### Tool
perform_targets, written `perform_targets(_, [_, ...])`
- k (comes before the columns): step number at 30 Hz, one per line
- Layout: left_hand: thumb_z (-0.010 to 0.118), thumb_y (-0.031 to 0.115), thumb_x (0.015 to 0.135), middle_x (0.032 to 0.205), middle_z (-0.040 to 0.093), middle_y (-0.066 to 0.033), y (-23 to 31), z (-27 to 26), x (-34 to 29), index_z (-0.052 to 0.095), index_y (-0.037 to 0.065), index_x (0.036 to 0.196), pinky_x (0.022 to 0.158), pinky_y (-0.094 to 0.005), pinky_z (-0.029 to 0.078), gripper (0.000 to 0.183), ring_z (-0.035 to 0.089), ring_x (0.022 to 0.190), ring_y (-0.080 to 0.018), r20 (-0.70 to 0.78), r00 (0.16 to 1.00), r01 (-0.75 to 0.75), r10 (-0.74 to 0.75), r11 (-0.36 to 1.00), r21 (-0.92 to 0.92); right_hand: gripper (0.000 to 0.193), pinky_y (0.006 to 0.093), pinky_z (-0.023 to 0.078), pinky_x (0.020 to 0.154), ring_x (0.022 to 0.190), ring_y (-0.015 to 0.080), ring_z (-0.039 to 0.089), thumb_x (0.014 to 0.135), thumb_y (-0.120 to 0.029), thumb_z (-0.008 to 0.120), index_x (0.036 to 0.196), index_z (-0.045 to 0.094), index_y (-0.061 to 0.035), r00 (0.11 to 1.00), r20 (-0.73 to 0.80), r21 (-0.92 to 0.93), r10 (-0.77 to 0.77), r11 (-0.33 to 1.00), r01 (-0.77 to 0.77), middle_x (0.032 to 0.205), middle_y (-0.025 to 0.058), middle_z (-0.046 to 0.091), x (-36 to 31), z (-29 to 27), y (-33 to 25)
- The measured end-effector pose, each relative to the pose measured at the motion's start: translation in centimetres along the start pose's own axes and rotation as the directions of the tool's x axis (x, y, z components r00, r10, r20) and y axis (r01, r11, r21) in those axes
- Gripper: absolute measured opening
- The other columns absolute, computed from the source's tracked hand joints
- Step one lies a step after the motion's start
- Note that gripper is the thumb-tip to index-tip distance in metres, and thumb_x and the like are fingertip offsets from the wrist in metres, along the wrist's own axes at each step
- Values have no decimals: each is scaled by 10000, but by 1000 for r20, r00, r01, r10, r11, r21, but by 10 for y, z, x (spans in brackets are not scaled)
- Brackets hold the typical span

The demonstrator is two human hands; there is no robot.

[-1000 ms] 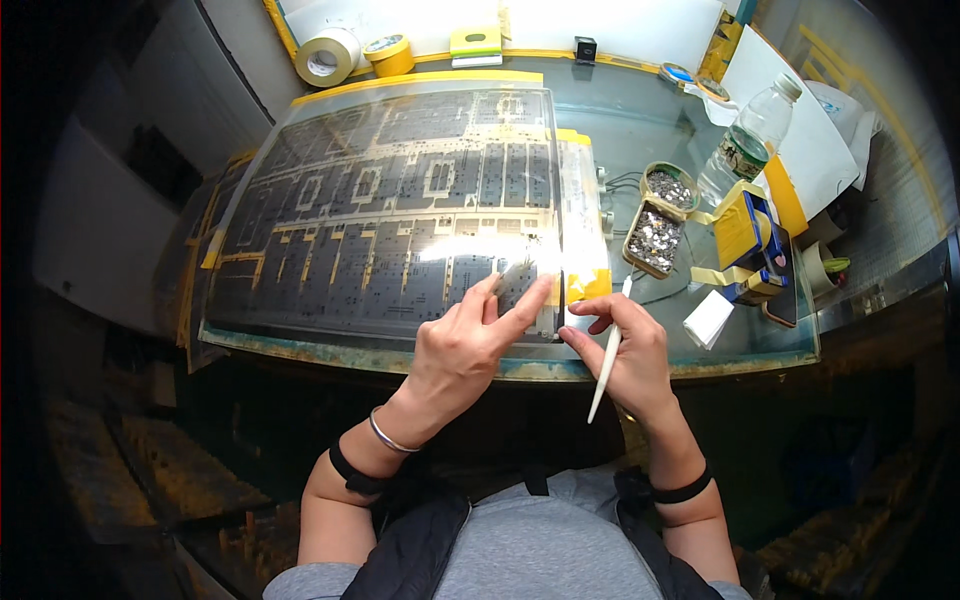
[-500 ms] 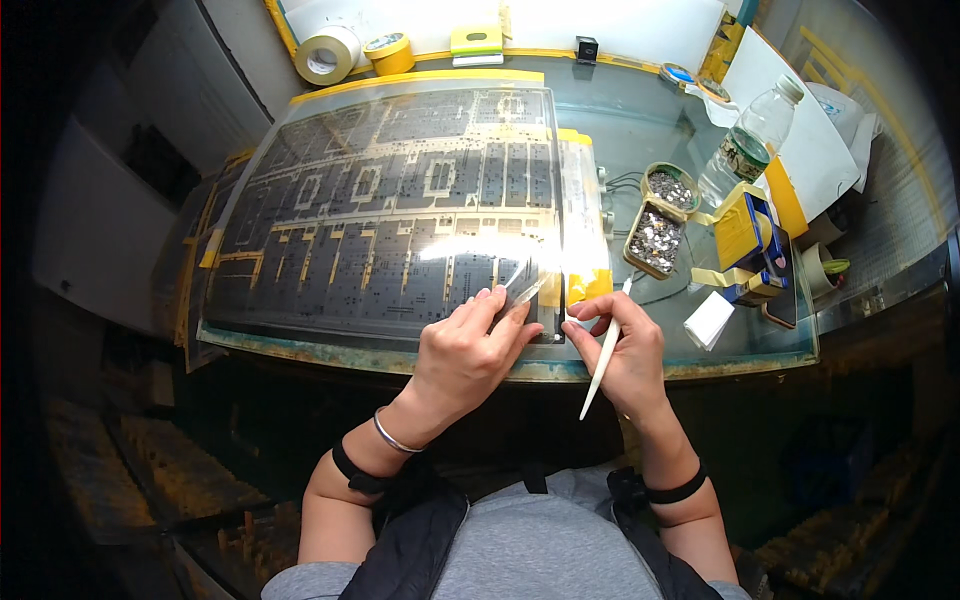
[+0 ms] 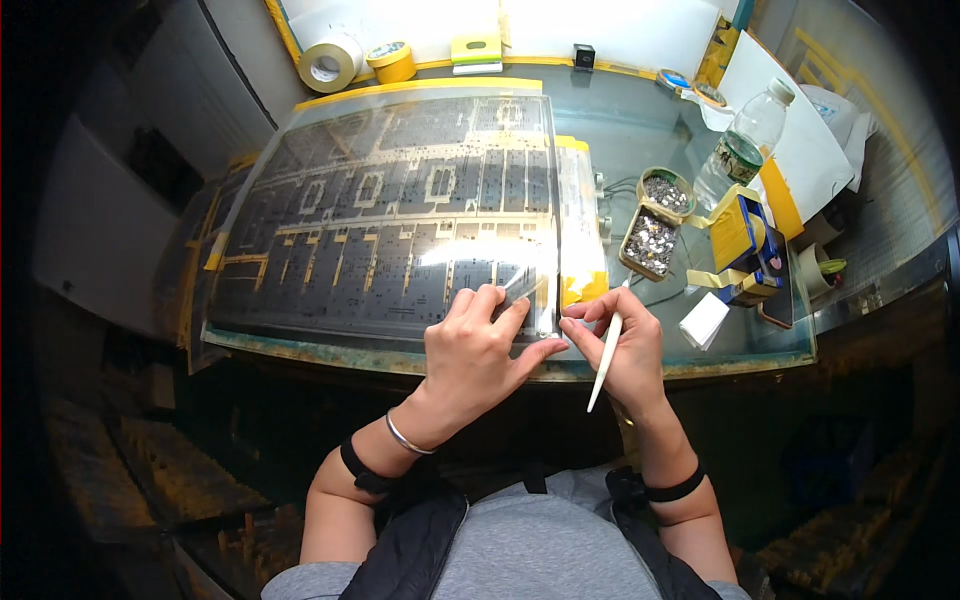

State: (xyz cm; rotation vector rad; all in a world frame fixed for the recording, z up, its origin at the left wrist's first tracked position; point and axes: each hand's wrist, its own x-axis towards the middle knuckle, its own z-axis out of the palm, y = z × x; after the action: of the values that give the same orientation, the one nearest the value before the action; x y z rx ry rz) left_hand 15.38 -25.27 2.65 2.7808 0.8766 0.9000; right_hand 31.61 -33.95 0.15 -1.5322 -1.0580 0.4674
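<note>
1. While the left hand (image 3: 478,352) presses flat near the lower right corner of the large dark patterned sheet under clear film (image 3: 390,215), its fingers have slid a little down and right compared with a second ago, closer to the sheet's edge.
2. Held in the right hand (image 3: 622,345) is a slim white stylus-like stick (image 3: 607,360); the thumb and forefinger pinch together at the film's corner, the stick tucked under the other fingers. The hand has barely shifted.
3. That points to fine work staying at this one corner, at the near edge of the glass-topped table (image 3: 640,130).
4. Counted: one sheet, one stick, two small trays of shiny bits (image 3: 652,240), two tape rolls (image 3: 355,60), one clear plastic bottle (image 3: 742,148).
</note>
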Motion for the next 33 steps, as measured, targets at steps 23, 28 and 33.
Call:
perform_targets(23, [720, 297, 713, 997, 590, -156, 16, 4, 14, 649, 61, 959, 701, -443, 562, 348, 610, 942, -330, 193, 974, 116, -120, 993, 28, 219, 311, 531, 632, 698, 194, 709, 760, -97, 767, 782, 555, -48, 994, -78, -85, -71, 994, 64, 781, 80, 728, -2, 8, 17])
perform_targets(28, [703, 229, 726, 929, 577, -193, 7, 20, 2, 558, -43, 1041, 717, -400, 560, 441, 626, 873, -329, 48, 995, -96, 89, 983, 158, 236, 284, 521, 647, 724, 141, 680, 754, -39, 770, 787, 536, -30, 994, -57, -55, -88, 995, 85, 783, 85, 708, -4, 11, 18])
perform_targets(33, [673, 226, 794, 905, 607, -203, -15, 21, -3, 584, -91, 1087, 702, -361, 559, 441, 648, 836, -315, -41, 974, -218, 222, 973, 69, 265, 309, 501, 632, 669, 170, 606, 719, -39, 789, 813, 541, -35, 993, -75, -210, -89, 975, 72, 832, 77, 692, -6, 11, 18])
